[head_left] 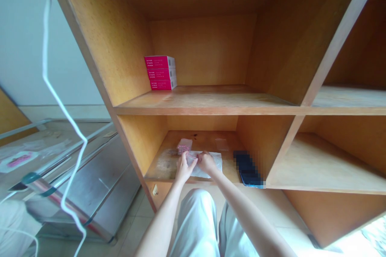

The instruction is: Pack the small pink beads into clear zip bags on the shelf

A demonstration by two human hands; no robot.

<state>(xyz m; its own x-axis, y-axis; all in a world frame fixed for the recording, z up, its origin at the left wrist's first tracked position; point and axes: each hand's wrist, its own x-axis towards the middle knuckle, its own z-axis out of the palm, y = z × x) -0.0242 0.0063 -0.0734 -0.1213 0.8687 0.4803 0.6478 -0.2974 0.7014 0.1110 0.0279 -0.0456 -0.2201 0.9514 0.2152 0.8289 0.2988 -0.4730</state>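
Observation:
Over the lower shelf, my left hand (183,168) pinches the left side of a small clear plastic bag (192,155). My right hand (206,162) is closed at the bag's right side, its fingers bent inward and partly hidden. Both hands are close together above a white sheet (215,164), which lies flat on the shelf board. Just behind my left hand lies a small clear packet with pink markings (184,145). What the bag contains is too small to make out.
Three pink boxes (161,73) are stacked on the upper shelf (211,98). A dark, pixelated flat object (249,168) lies right of the sheet, and a faint clear bag (222,143) behind it. A metal cart (99,184) and hanging white cable (70,120) are at left.

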